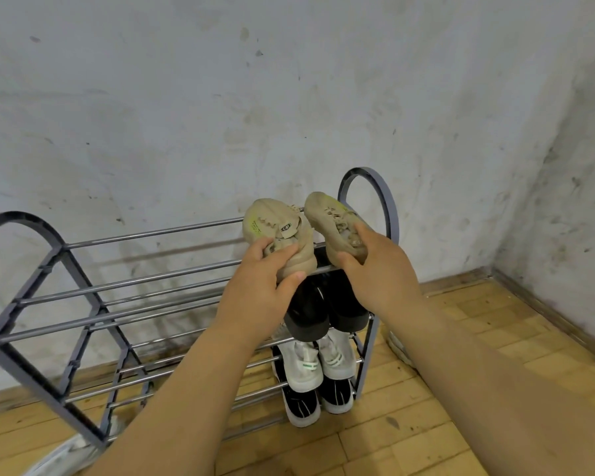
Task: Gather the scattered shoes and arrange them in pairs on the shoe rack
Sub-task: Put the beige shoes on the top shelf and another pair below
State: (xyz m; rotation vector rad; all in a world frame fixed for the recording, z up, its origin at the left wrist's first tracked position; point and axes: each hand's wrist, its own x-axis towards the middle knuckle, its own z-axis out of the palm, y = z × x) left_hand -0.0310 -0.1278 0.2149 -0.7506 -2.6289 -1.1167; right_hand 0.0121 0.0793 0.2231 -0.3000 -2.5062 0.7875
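Observation:
A grey metal shoe rack [83,290] with several tiers stands against the wall. On the right end of its top tier sit two beige sneakers side by side, toes toward the wall. My left hand [258,286] grips the heel of the left beige sneaker [275,225]. My right hand [375,269] grips the heel of the right beige sneaker [334,218]. Below them a pair of black shoes [310,310] rests on the second tier, a pair of white sneakers [323,362] on the third, and black-and-white shoes [303,407] on the lowest.
The stained white wall [289,97] is right behind the rack and meets a side wall at the right. A pale shoe [62,455] lies on the wooden floor at the rack's left foot. Another light object [397,348] lies beside the rack's right end.

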